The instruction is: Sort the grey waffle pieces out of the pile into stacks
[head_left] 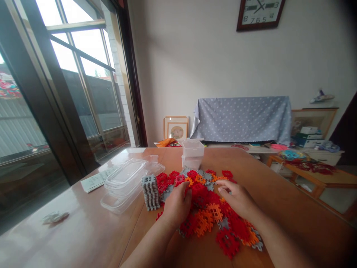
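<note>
A loose pile of flat, notched, square interlocking plastic tiles [214, 211] in red, orange and grey lies on the table before me. My left hand [177, 204] is over the left side of the pile, its thumb a little apart from the curved index finger; the other fingers are hidden. Close by its thumb, a red tile [199, 190] looks blurred. Over the right side, my right hand [234, 194] points its fingers leftward above the tiles, near a grey tile [210, 186]. Left of my left hand stands an upright stack of grey tiles [151, 192].
Clear plastic containers and lids [122, 186] sit left of the stack. Two translucent boxes [193, 149] are piled behind the tiles. A paper booklet [96, 180] and a small crumpled item [55, 218] lie on the wooden table [92, 238] at left.
</note>
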`<state>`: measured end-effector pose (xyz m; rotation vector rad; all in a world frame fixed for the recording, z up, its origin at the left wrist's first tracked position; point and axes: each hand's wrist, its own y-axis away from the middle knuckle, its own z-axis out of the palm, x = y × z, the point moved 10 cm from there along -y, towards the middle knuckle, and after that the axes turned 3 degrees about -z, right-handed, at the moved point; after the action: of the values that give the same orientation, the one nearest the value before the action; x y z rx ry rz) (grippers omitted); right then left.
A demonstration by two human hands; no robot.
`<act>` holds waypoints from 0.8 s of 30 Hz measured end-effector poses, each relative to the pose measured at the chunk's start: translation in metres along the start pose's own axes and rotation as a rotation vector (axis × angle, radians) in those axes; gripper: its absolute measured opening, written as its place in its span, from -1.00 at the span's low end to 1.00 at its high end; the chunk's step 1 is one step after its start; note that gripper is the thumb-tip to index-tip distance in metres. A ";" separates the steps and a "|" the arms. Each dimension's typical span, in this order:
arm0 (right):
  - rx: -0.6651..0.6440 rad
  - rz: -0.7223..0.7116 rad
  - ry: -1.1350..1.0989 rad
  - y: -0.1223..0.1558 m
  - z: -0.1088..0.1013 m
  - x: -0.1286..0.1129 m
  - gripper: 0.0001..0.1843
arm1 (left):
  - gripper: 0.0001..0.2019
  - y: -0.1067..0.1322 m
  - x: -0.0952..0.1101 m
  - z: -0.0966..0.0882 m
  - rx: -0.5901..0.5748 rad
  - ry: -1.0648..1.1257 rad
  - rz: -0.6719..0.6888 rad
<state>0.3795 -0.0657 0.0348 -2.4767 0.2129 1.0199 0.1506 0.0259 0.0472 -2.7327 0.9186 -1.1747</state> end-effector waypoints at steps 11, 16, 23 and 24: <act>-0.104 0.020 0.025 -0.036 0.021 -0.015 -0.53 | -0.74 0.006 0.026 -0.001 -0.049 -0.106 0.140; -0.153 0.077 0.098 -0.087 0.035 -0.015 -0.70 | -0.65 0.014 0.034 0.013 -0.150 -0.148 0.203; -0.222 0.152 0.173 -0.133 0.067 -0.002 -0.76 | -0.62 0.015 0.027 0.025 -0.249 -0.180 0.184; -0.227 0.154 0.174 -0.136 0.071 -0.001 -0.73 | -0.62 0.014 0.026 0.026 -0.269 -0.185 0.171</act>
<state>0.3755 0.0873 0.0383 -2.7952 0.3659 0.9325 0.1745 -0.0046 0.0420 -2.8264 1.3381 -0.8061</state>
